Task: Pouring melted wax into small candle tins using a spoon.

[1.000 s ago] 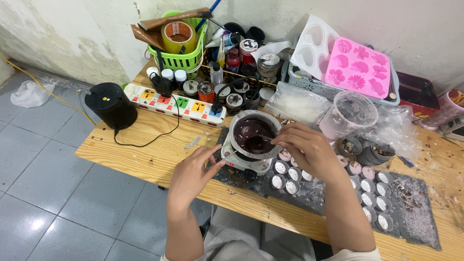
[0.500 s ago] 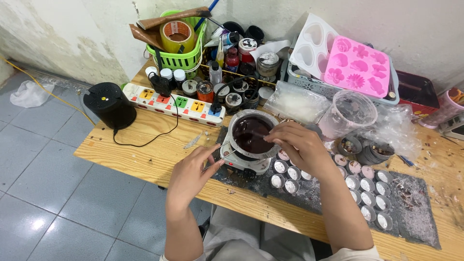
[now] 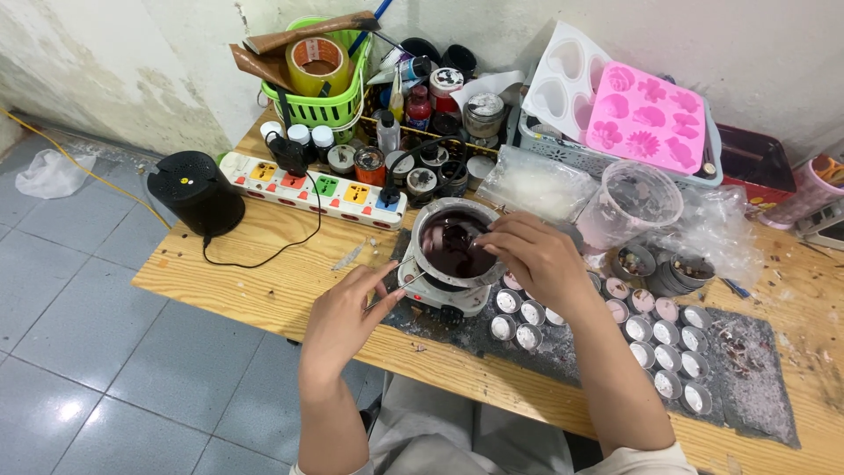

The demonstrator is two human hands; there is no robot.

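Both forearms are extended forward from the bottom edge of the view, bare from the elbows down. The left hand (image 3: 338, 321) is held low and palm-down, wrist straight, with the thumb and forefinger pinched together at their tips — the remaining fingers are curled loosely beneath. The right hand (image 3: 536, 259) is raised further forward and turned inward toward the left, its back shown to the camera. Its fingers are bunched and bent at the knuckles, the tips drawn together in a fine pinch — the wrist is slightly flexed. The two hands are kept apart, not touching.
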